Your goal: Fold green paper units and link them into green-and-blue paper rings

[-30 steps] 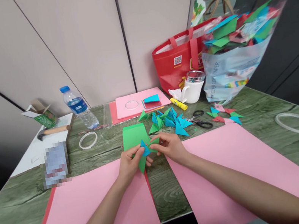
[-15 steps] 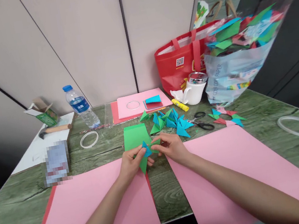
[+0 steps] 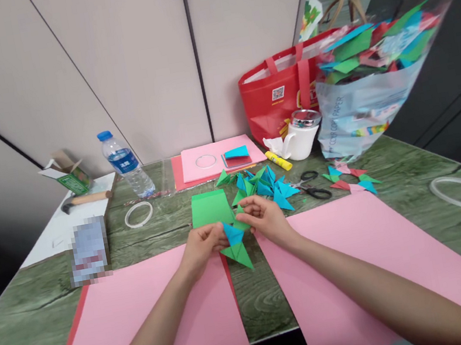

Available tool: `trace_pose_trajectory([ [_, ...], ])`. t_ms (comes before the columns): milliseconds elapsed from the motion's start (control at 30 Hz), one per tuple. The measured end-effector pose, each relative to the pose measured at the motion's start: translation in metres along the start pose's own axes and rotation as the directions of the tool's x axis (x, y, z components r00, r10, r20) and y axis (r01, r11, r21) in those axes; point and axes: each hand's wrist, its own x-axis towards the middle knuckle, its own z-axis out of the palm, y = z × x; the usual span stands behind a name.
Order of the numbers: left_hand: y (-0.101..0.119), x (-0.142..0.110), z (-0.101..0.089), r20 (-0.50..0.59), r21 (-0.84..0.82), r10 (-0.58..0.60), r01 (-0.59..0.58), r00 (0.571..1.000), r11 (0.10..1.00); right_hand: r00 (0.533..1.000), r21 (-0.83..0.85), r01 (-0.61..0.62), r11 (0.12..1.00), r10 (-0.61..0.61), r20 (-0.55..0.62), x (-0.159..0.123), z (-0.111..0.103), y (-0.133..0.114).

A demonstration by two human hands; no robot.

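Observation:
Between my hands is a folded paper piece (image 3: 234, 235) made of joined blue and green parts, its lower green point hanging toward me. My left hand (image 3: 202, 249) pinches its left side by the blue part. With thumb and fingers, my right hand (image 3: 267, 218) grips the upper green part on the right. Just behind my left hand lie green paper sheets (image 3: 210, 209). Past my right hand is a pile of folded blue and green paper pieces (image 3: 261, 183). How the parts join under my fingers is partly hidden.
Pink sheets (image 3: 164, 327) lie left and more pink sheets (image 3: 363, 268) right. Black-handled scissors (image 3: 315, 184), a paper ring (image 3: 351, 179), a glue stick (image 3: 279, 160) and a white mug (image 3: 299, 138) stand behind. A water bottle (image 3: 125, 164) and hammer (image 3: 86, 199) are at left.
The folded paper piece has turned in my hands, so more of its blue part and lower green point show. My right hand has shifted slightly right.

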Motion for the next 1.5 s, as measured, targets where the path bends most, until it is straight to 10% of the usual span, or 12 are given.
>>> trace_pose_trajectory([
  [467, 0.0, -0.002, 0.008, -0.033, -0.011, -0.073, 0.073, 0.997, 0.997, 0.976, -0.322, 0.197, 0.926, -0.156, 0.151, -0.005, 0.003, 0.002],
  [667, 0.002, 0.0, 0.004, -0.135, -0.068, -0.024, 0.015, 0.991, 0.998, 0.945, -0.914, 0.064, 0.4, -0.32, -0.074, 0.005, -0.024, -0.003],
  [867, 0.001, 0.0, 0.003, -0.119, -0.117, -0.078, 0.064, 0.99, 0.991, 0.97, -0.979, -0.193, 0.068, -0.135, -0.201, 0.009, -0.031, -0.01],
  [1200, 0.003, 0.0, 0.006, -0.091, -0.123, -0.103, 0.092, 0.991, 0.988, 0.994, -0.84, -0.021, 0.543, -0.078, -0.076, 0.016, -0.041, 0.001],
  [1367, 0.005, -0.002, 0.007, -0.033, -0.151, -0.114, 0.108, 0.993, 0.983, 0.985, -0.227, 0.065, 0.972, -0.1, -0.144, 0.016, -0.028, -0.002],
  [1500, 0.005, -0.003, 0.007, 0.073, -0.234, -0.108, 0.123, 0.991, 0.965, 0.99, 0.151, -0.05, 0.987, 0.069, -0.123, 0.012, -0.016, -0.001],
])
